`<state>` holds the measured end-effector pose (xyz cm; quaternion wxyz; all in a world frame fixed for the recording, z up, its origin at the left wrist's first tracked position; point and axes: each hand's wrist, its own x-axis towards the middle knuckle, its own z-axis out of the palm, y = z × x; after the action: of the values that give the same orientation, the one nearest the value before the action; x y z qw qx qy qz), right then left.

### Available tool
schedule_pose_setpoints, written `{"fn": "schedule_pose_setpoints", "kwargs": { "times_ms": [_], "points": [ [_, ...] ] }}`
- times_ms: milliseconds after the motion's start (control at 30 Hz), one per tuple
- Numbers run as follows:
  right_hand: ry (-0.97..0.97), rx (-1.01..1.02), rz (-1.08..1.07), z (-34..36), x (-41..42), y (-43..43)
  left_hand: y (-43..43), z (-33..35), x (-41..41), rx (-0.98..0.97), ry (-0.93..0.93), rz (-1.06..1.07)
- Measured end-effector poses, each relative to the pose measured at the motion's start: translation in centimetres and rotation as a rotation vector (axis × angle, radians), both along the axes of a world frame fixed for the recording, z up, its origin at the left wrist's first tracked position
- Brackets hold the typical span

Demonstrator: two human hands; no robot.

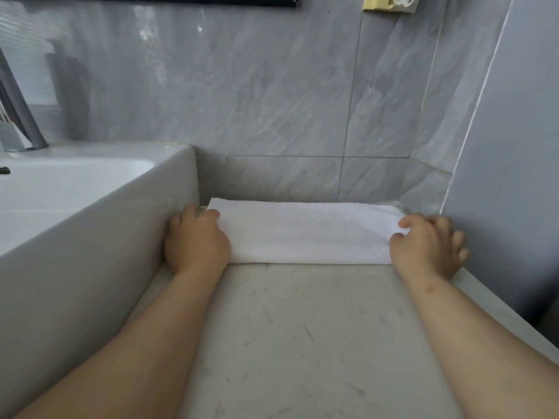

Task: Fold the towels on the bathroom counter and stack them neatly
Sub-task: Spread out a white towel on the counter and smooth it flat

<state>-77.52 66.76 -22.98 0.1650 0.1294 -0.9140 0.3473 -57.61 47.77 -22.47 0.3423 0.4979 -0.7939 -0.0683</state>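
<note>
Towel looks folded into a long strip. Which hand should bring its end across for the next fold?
Probably the right hand: it holds the folded white terry towel at the open end. The left hand is wedged against the white ceramic basin wall, better suited to anchoring.

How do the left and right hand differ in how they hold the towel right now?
The left hand is beside the sink wall, thumb over the towel; the right hand is by the side wall. The left hand's fingers are tucked out of sight; the right hand's spread. Both hold its ends.
</note>
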Motion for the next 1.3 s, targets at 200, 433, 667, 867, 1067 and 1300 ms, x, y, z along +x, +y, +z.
{"fn": "schedule_pose_setpoints", "kwargs": {
  "times_ms": [200, 433, 667, 867, 1067, 1300],
  "points": [
    [-0.127, 0.076, -0.006, 0.4, 0.7, 0.9, 2.5, -0.6, -1.4, 0.07, -0.325, -0.291],
    [0.155, 0.097, 0.046, 0.1, 1.7, 1.4, 2.5, -1.3, -1.3, 0.169, -0.509, -0.31],
    [-0.057, 0.53, 0.329, -0.5, 1.9, -0.1, 2.6, -1.4, -1.3, 0.158, -0.503, -0.283],
    [-0.087, 0.538, 0.313, -0.4, 2.1, -0.1, 2.5, -1.5, -1.5, 0.152, -0.476, -0.288],
    [0.007, 0.418, 0.305, -0.1, 2.9, 0.4, 3.0, -1.2, -1.2, 0.123, -0.391, -0.279],
    [0.138, 0.212, 0.416, 0.3, 7.9, 1.3, 7.4, -0.2, 1.8, 0.013, -0.305, -0.282]
  ]
}}
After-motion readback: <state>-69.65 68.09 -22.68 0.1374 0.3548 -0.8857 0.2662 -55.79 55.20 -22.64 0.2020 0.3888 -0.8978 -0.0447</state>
